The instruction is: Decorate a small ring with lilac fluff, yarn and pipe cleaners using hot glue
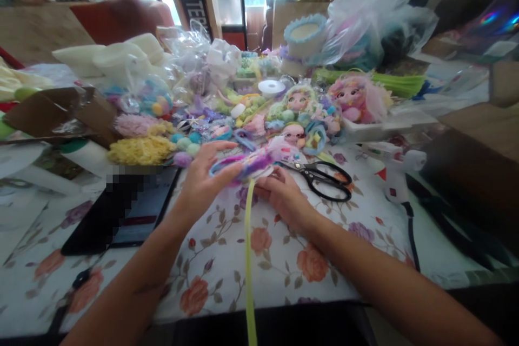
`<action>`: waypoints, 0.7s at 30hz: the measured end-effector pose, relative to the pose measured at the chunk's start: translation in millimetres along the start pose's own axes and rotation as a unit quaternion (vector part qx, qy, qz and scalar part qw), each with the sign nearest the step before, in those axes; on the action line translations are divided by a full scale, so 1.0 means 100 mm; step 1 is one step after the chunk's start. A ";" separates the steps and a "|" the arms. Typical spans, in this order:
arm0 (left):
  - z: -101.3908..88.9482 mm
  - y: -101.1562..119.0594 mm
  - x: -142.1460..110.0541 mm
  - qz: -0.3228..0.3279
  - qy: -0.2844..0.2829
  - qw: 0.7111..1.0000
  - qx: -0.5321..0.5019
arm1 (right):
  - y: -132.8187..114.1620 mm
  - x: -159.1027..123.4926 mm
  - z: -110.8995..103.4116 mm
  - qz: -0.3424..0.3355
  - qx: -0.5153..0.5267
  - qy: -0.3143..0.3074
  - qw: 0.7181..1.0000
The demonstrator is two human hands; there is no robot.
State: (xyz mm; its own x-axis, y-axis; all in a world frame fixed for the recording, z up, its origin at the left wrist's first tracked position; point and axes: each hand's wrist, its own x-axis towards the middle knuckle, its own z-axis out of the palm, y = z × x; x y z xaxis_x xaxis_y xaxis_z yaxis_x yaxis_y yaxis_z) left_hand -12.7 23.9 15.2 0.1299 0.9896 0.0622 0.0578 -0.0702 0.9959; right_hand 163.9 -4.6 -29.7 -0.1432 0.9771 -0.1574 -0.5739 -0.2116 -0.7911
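Observation:
A fluffy pink, purple and blue craft piece point(259, 162) is between my hands, slightly blurred. My left hand point(206, 175) grips its left side, thumb on the near side and fingers behind. Under its right end, my right hand point(286, 194) has curled fingers pinching the lower edge; the fingertips are partly hidden. From the piece a pale yellow-green ribbon point(248, 243) hangs down over the table's front edge. Black-handled scissors point(324, 178) lie just right of the piece, their blade tips near my right hand.
A white glue gun point(395, 170) with a black cord is at the right. A tablet point(138, 211) lies left on the floral tablecloth point(227, 275). Behind are doll-face decorations point(298, 100), a ribbon spool point(271, 87), yellow trim point(141, 150), an open cardboard box point(44, 113) and plastic bags point(373, 16).

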 end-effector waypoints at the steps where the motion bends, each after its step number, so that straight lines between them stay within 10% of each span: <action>1: 0.03 0.05 0.03 0.029 -0.031 0.997 0.066 | 0.02 0.00 -0.01 0.003 -0.014 -0.008 1.000; 21: 0.18 0.24 0.07 0.151 -0.094 0.929 0.325 | -0.04 -0.05 0.04 -0.004 -0.126 0.059 0.990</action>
State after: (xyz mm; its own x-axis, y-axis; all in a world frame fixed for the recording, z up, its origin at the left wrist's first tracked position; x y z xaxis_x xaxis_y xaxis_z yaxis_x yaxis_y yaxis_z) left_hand 7.8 26.6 37.8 0.4038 0.8774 0.2591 0.5688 -0.4625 0.6801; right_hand 163.3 -8.7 -23.2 -0.0353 0.9776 -0.2073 -0.3527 -0.2062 -0.9127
